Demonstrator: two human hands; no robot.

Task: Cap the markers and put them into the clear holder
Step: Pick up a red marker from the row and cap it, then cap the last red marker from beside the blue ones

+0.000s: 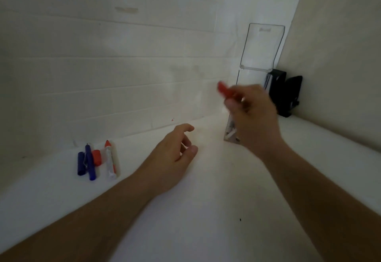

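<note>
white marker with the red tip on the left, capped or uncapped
Uncapped. The white marker lies flat on the surface with its red tip bare, and a loose red cap lies just beside it.

Left hand [175,154]: palm turned inward, fingers loosely curled, holding nothing, forearm extended from lower left. Right hand [251,117]: raised higher, blurred, fingers pinched around a red marker [225,91], forearm extended from lower right.

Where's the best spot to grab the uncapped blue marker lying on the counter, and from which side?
Pinch the blue marker mid-barrel from above, fingers on its two long sides. It lies flat, its tip toward the wall, with the blue cap close on its left and the red cap on its right.
</note>
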